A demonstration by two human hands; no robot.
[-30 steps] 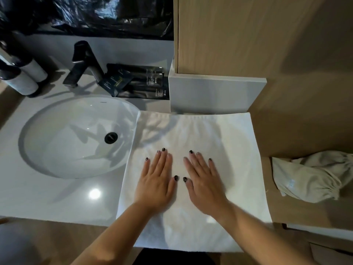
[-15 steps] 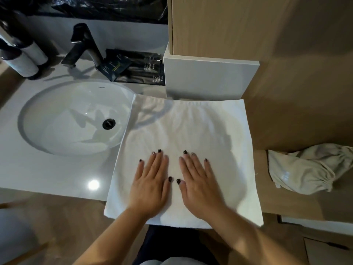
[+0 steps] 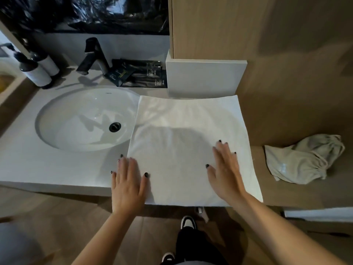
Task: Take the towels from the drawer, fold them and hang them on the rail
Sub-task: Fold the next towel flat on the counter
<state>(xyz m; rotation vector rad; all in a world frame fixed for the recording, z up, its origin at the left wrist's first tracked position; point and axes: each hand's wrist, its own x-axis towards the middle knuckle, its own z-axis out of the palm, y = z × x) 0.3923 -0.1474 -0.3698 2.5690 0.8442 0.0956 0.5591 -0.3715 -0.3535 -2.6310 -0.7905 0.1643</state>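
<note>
A white towel (image 3: 181, 134) lies spread flat as a square on the counter to the right of the sink, its near edge at the counter's front. My left hand (image 3: 129, 181) rests flat, fingers straight, on the towel's near left corner, partly over the counter edge. My right hand (image 3: 225, 169) presses flat on the towel's right side, fingers straight and pointing away from me. No rail or drawer shows in the head view.
A white oval sink (image 3: 82, 119) with a black tap (image 3: 93, 54) sits on the left. Two pump bottles (image 3: 38, 69) stand at the far left, dark sachets (image 3: 137, 75) behind the sink. A crumpled beige cloth bag (image 3: 303, 159) lies on the wooden shelf right of the towel.
Both hands slid apart from the towel's middle, the left to its left edge and the right to its right side. The camera pulled back, showing the floor and my feet.
</note>
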